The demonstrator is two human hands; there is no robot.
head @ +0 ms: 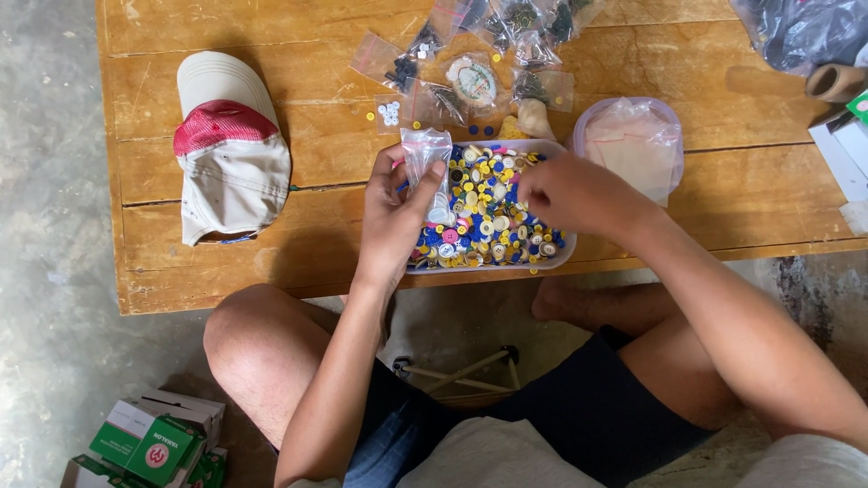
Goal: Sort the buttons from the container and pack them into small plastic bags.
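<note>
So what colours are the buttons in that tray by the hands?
Mostly yellow, blue and white, with a few pink, filling the tray of buttons; the head view shows it.

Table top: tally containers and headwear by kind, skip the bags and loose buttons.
Button tray: 1
Round lidded tub: 1
Cap: 1
Total: 3

Soft, even daylight fills my view; the worktop [271, 262] glows warm, with faint shadows beneath my arms, mild glare on the plastic bags [506, 36], sharp focus throughout
</note>
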